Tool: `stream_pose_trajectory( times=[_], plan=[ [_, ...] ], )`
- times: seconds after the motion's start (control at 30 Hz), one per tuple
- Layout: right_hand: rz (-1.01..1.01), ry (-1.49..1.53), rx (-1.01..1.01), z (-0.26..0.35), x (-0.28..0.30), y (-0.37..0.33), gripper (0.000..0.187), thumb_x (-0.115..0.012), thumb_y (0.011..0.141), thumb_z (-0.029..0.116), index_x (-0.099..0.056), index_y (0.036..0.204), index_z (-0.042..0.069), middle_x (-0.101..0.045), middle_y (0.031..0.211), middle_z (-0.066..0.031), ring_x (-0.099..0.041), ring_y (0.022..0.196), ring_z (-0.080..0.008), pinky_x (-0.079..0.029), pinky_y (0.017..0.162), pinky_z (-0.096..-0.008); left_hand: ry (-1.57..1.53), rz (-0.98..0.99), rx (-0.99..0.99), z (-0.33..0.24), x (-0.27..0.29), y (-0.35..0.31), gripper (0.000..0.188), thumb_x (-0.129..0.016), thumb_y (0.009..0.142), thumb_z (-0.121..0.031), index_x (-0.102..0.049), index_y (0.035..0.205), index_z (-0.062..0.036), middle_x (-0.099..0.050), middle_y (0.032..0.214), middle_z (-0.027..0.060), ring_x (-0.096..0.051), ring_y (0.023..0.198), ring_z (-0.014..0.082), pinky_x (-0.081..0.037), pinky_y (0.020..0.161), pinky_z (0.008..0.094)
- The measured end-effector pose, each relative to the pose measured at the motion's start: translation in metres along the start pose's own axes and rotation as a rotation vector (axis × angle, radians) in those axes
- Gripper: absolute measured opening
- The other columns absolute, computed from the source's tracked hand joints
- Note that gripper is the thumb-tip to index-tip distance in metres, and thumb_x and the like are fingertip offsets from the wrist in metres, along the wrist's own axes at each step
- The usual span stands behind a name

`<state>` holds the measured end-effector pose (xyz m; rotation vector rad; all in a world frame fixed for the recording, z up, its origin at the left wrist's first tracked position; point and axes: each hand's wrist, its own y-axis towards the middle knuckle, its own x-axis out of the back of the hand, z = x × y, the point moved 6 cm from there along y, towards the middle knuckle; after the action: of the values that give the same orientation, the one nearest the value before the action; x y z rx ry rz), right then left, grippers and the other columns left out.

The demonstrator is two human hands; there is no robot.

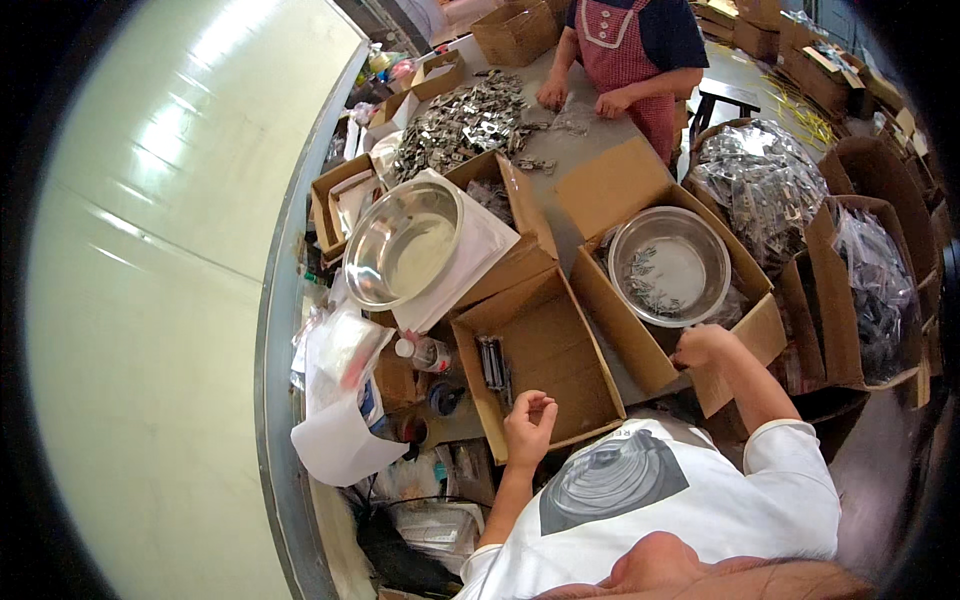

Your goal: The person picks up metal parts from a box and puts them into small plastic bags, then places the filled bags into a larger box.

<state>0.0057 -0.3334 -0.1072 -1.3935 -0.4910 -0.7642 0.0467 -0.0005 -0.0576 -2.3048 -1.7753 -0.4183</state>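
My left hand [530, 428] is over the near edge of an open cardboard box [545, 345]. Its fingers are curled in toward the thumb, and I cannot make out anything between them. Dark, slim bundled pieces [493, 364] lie along that box's left side. My right hand [704, 346] is closed at the near rim of another cardboard box [625, 340], just below a round steel bowl [716, 290]. Whatever its fingers hold, if anything, is hidden. Small metal pieces [650, 285] lie in the left part of this bowl, which sits in the box.
A second steel bowl [375, 235] stands on white sheets to the left, near a clear bottle [428, 353]. Beyond is a heap of metal parts [460, 125], where a co-worker in a checked apron [625, 60] works. Boxes of plastic-bagged parts [765, 185] crowd the right.
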Motion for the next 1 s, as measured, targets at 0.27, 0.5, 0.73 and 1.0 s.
stream_pose_trajectory(
  times=[0.27,0.5,0.73,1.0],
  plan=[
    [0.327,-0.181,-0.049,-0.018,-0.032,0.043,0.044,-0.052,0.084,0.042,-0.066,0.105,0.006,-0.060,0.116,-0.0145,-0.057,0.107,-0.0334,-0.046,0.088,-0.0408,0.004,0.054,0.062,-0.003,-0.009,-0.009,0.022,-0.066,0.082,-0.011,-0.058,0.100,0.0000,-0.066,0.087,0.0091,-0.064,0.080,0.0160,-0.051,0.071,0.0289],
    [0.017,0.072,-0.003,0.002,0.010,-0.007,0.045,-0.054,0.085,0.039,-0.066,0.096,-0.003,-0.062,0.103,-0.0222,-0.059,0.098,-0.0376,-0.047,0.084,-0.0435,0.009,0.113,-0.010,-0.011,-0.018,-0.013,0.020,-0.065,0.082,-0.010,-0.059,0.098,0.0009,-0.066,0.086,0.0089,-0.063,0.079,0.0138,-0.050,0.070,0.0272],
    [-0.180,0.312,0.224,0.022,0.060,-0.063,0.026,-0.063,0.077,0.022,-0.066,0.085,-0.003,-0.065,0.090,-0.0180,-0.062,0.082,-0.0334,-0.049,0.073,-0.0385,0.000,0.237,-0.014,-0.021,-0.034,-0.011,0.019,-0.064,0.082,-0.009,-0.060,0.097,0.0013,-0.066,0.085,0.0080,-0.062,0.078,0.0123,-0.050,0.069,0.0263],
    [-0.209,1.612,0.830,0.079,0.093,-0.078,0.024,-0.071,0.069,-0.005,-0.050,0.071,0.006,-0.055,0.076,-0.0041,-0.057,0.073,-0.0139,-0.045,0.063,-0.0258,-0.676,0.612,0.335,-0.019,-0.086,-0.012,0.049,-0.066,0.084,-0.015,-0.045,0.127,-0.0058,-0.053,0.122,0.0098,-0.054,0.107,0.0173,-0.046,0.088,0.0293]
  ],
)
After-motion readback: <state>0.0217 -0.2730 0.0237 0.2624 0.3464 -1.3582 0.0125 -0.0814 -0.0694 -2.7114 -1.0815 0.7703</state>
